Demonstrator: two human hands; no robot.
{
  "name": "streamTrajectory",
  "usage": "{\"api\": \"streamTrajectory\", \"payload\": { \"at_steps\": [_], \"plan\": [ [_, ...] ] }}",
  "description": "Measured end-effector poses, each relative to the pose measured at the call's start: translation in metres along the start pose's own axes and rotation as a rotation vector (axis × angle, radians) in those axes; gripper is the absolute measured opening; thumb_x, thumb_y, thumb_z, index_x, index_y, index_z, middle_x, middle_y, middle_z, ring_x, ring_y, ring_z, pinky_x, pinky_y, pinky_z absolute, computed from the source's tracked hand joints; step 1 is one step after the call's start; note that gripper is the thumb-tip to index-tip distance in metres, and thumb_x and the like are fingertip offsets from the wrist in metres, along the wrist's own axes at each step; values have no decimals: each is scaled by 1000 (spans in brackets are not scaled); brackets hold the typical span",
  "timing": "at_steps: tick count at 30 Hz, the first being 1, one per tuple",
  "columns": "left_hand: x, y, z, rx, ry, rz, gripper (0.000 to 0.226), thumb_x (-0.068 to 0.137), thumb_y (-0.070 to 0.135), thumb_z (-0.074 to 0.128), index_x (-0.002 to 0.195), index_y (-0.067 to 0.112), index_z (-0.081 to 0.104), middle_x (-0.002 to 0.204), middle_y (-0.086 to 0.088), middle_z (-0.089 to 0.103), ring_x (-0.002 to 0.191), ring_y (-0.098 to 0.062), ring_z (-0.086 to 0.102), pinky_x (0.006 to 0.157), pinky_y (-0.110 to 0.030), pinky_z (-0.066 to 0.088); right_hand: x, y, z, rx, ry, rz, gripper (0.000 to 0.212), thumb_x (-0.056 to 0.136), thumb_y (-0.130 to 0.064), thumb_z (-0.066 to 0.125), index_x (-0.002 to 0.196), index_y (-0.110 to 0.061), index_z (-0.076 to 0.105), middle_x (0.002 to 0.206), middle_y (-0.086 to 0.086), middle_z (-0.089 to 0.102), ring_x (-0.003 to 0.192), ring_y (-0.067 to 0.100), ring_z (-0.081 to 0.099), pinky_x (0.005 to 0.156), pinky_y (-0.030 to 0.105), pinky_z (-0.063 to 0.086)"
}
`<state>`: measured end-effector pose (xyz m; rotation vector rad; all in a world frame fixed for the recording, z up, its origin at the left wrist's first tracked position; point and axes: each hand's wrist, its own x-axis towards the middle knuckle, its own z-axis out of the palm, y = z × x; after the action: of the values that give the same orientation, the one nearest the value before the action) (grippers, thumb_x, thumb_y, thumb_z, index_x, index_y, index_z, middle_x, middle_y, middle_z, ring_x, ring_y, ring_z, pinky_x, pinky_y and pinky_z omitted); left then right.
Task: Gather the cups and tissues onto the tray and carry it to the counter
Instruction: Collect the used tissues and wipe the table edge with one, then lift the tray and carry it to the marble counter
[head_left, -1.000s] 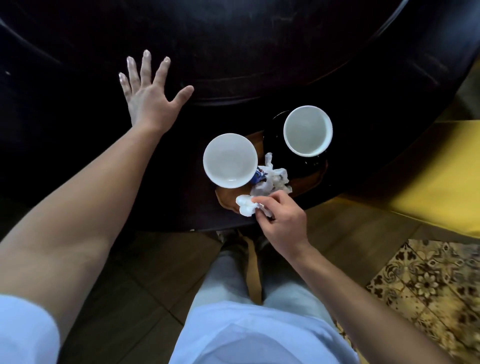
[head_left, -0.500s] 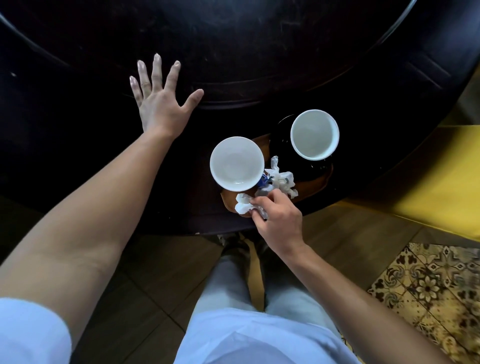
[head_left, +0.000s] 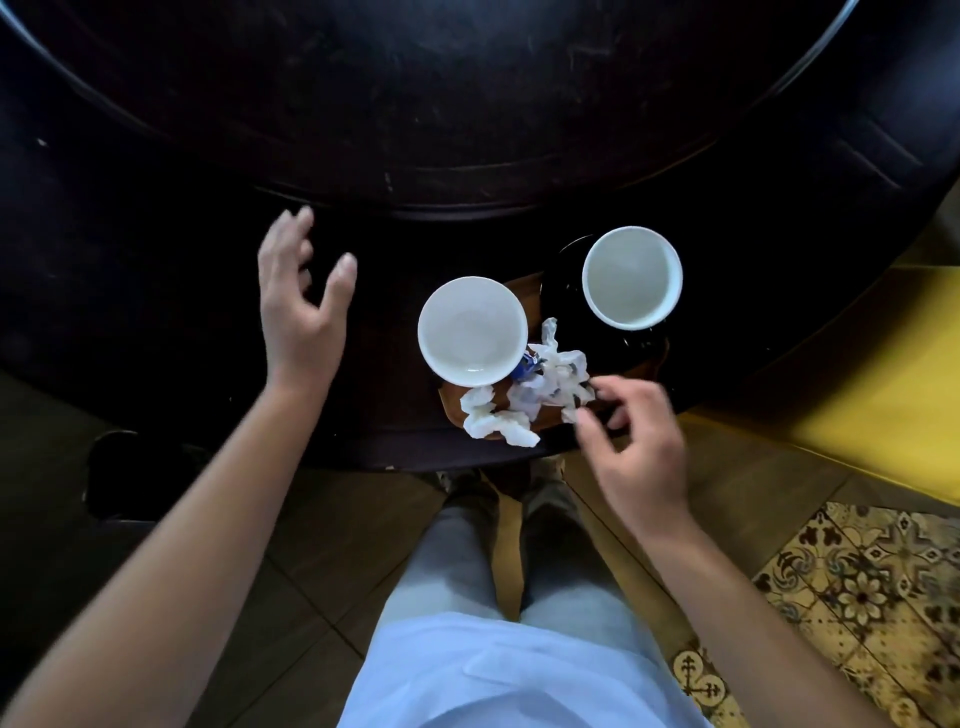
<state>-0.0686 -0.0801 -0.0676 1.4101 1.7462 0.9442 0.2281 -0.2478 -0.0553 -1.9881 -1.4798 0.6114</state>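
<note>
The right hand (head_left: 641, 447) is hovering at the near right edge of the brown tray (head_left: 452, 410), its fingers (head_left: 618, 387) loosely curled and blurred; they are reaching in just beside the crumpled tissues (head_left: 550, 379), and whether the fingertips are touching or pinching the paper is not something I can tell. The tissues are lying in a white heap on the tray immediately to the left of and beyond this hand, with one twisted piece (head_left: 496, 423) spilling over the tray's near rim. A small blue scrap (head_left: 524, 370) is peeking out between the heap and the nearer white cup (head_left: 471, 331), which is standing upright and empty on the tray's left part, further left of the right hand. The second white cup (head_left: 631, 277) is standing upright beyond the right hand, sitting on a dark saucer (head_left: 566, 291) at the tray's far side.

The left hand (head_left: 301, 306) is hanging relaxed over the dark round table (head_left: 156, 234), gripping nothing, thumb spread towards the nearer cup, which is standing near it on its right but apart from it. The tray is resting at the table's near edge, between the two hands and closer to the right one. Below the hands a patterned floor tile (head_left: 872, 587) is showing to the right
</note>
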Motion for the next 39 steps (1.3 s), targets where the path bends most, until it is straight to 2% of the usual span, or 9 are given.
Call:
{"api": "streamTrajectory", "payload": {
  "at_steps": [4,10,12,18,20,25,30,34,39],
  "plan": [
    [-75,-11,13,-57,-15,-85,46,103,35,61,147,24,52,146,2,52,103,1,63,90,-15,52,32,46,-32,-102,56,200,57,88,-32,75,138,-19,52,130,2,51,98,13,56,79,37,57],
    [-117,-2,45,-11,-90,-244,64,98,41,65,155,31,40,138,6,55,98,4,64,79,-7,50,65,87,-39,-127,-156,193,85,80,-44,82,151,-25,39,143,1,44,118,19,55,97,38,53],
    [-122,4,50,1,-87,-275,64,98,42,65,156,33,39,134,6,58,96,8,62,79,-9,49,72,93,-36,-130,-193,186,88,78,-46,83,151,-25,38,139,1,46,120,21,54,100,44,53],
    [-123,9,53,16,-167,-323,72,94,47,67,158,34,36,122,7,67,97,-11,69,89,-29,57,89,97,-37,-114,-276,171,94,75,-46,85,153,-21,38,130,5,51,123,27,54,101,47,50],
    [-123,6,53,15,-198,-326,75,90,50,69,157,33,39,119,7,68,94,-16,72,89,-38,60,93,98,-38,-114,-296,173,93,75,-46,85,152,-21,39,128,6,52,121,26,54,100,45,50],
    [-123,-4,49,44,-278,-366,78,87,44,76,156,33,41,122,8,66,90,-27,71,83,-37,60,91,103,-41,-137,-328,134,78,76,-47,84,142,-23,51,120,0,51,109,22,57,91,40,54],
    [-124,-4,51,7,-286,-350,65,94,17,74,153,24,47,119,-1,66,75,-14,70,66,-21,56,97,101,-46,-172,-359,134,77,75,-45,85,142,-25,53,113,-2,52,105,24,59,84,37,52],
    [-125,-7,50,-59,-258,-374,59,96,6,70,150,19,52,119,-5,67,68,-9,69,61,-22,57,99,95,-50,-128,-391,142,75,75,-35,87,142,-27,54,116,0,67,112,25,62,94,40,53],
    [-127,-6,59,-115,-186,-378,54,97,-1,66,147,17,54,112,-6,67,67,-12,71,60,-22,57,98,85,-52,-93,-405,177,72,78,-21,86,142,-26,54,106,-8,63,110,23,64,100,40,54]
  ]
}}
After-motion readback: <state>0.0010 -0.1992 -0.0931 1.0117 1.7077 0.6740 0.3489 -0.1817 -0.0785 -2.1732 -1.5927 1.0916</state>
